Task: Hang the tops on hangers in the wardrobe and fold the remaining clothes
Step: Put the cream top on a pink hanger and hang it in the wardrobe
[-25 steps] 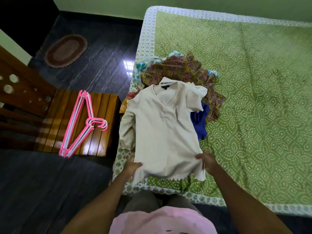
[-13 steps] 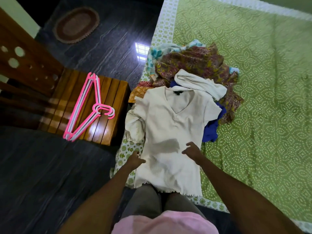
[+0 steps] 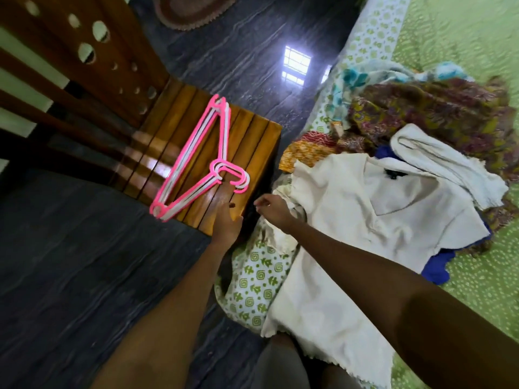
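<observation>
Reaching toward the hangers [image 3: 196, 161] just ahead on the chair [image 3: 252, 153], the left hand [image 3: 226, 223] and right hand [image 3: 271, 210] are loosely spread, holding nothing. The white top [image 3: 365, 234] lies just right on the bed [image 3: 463, 51]. The stacked hangers look interlocked; lifting one could drag others off.

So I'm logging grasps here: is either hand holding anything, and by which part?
Nothing is held. The left hand reaches open toward the pink hangers; the right hand hangs loosely curled, empty.
</observation>
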### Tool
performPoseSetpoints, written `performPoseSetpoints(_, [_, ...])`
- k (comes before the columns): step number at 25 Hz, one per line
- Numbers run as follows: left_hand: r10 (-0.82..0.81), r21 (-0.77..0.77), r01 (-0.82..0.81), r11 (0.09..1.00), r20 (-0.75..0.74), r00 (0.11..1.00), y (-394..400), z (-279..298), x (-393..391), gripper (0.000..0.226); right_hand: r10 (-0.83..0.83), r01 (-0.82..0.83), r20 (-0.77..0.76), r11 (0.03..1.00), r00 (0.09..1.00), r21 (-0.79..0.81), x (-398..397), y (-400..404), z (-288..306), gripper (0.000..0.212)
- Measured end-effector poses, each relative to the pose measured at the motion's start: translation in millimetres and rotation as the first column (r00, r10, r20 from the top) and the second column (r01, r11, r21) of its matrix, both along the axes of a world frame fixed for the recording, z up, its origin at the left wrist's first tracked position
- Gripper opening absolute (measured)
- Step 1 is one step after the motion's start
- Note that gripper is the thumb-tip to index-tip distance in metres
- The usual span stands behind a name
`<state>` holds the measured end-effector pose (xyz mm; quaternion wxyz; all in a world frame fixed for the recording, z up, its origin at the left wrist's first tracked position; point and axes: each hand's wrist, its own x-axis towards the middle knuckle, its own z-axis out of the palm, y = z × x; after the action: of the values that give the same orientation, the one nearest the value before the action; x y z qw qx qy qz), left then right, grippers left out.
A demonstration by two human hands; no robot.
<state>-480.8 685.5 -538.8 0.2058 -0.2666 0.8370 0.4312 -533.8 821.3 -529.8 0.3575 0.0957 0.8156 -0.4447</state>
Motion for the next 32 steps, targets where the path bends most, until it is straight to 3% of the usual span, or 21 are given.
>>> performPoseSetpoints(4, [0.036,-0.236,-0.067,0.97,-0.131,0.991,-64,-33,-33,0.048,0.142,-0.116,-0.219,0.985,0.965,0.126,-51,-49,-28,0.02])
performPoseSetpoints(7, [0.052,-0.393,-0.09,0.915,-0.106,0.993,-112,-50,-55,0.061,0.323,-0.231,-0.278,0.92,0.905,0.317,-88,-74,-45,0.035])
performPoseSetpoints(11, [0.163,-0.351,-0.174,0.92,-0.062,0.985,-162,-77,-74,0.051,0.559,-0.373,-0.214,0.746,0.801,0.552,-114,-92,-60,0.03])
performPoseSetpoints(15, [0.255,-0.418,-0.263,0.87,-0.078,0.964,-165,-83,-78,0.029,0.593,-0.334,-0.26,0.703,0.762,0.628,-114,-96,-67,0.019])
performPoseSetpoints(17, [0.297,-0.413,-0.312,0.856,-0.101,0.949,-160,-80,-80,0.027,0.586,-0.309,-0.317,0.726,0.746,0.614,-114,-96,-67,0.017])
performPoseSetpoints(20, [0.325,-0.34,-0.373,0.863,-0.191,0.926,-153,-66,-77,0.033,0.405,-0.235,-0.401,0.882,0.822,0.409,-119,-90,-58,0.018])
performPoseSetpoints(22, [0.198,-0.359,-0.284,0.889,-0.257,0.946,-142,-50,-67,0.028,0.154,-0.123,-0.404,0.987,0.901,0.102,-121,-74,-41,0.014])
performPoseSetpoints(23, [0.112,-0.379,-0.216,0.9,-0.277,0.954,-132,-40,-60,0.027,-0.028,-0.007,-0.328,0.995,0.944,-0.103,-120,-61,-31,0.01])
performPoseSetpoints(24, [0.048,-0.38,-0.163,0.911,-0.295,0.954,-120,-31,-54,0.027,-0.208,0.149,-0.174,0.942,0.963,-0.299,-119,-46,-20,0.009])
performPoseSetpoints(26, [0.027,-0.291,-0.126,0.948,-0.322,0.946,-86,-23,-43,0.022,-0.407,0.442,0.197,0.689,0.892,-0.575,-109,-12,0,0.004])
performPoseSetpoints(28, [0.069,-0.185,-0.144,0.972,-0.362,0.93,-44,-22,-35,0.022,-0.469,0.651,0.474,0.36,0.745,-0.668,-90,19,10,0.028])
performPoseSetpoints(29, [0.086,-0.149,-0.155,0.977,-0.387,0.918,-21,-24,-31,0.023,-0.48,0.709,0.552,0.25,0.682,-0.659,-79,31,10,0.033])
performPoseSetpoints(30, [0.101,-0.113,-0.158,0.981,-0.398,0.912,6,-23,-28,0.023,-0.485,0.729,0.581,0.195,0.653,-0.656,-66,42,14,0.033])
performPoseSetpoints(32, [0.135,-0.052,-0.164,0.985,-0.36,0.923,63,-13,-20,0.022,-0.551,0.717,0.521,0.225,0.652,-0.66,-44,62,23,0.022])
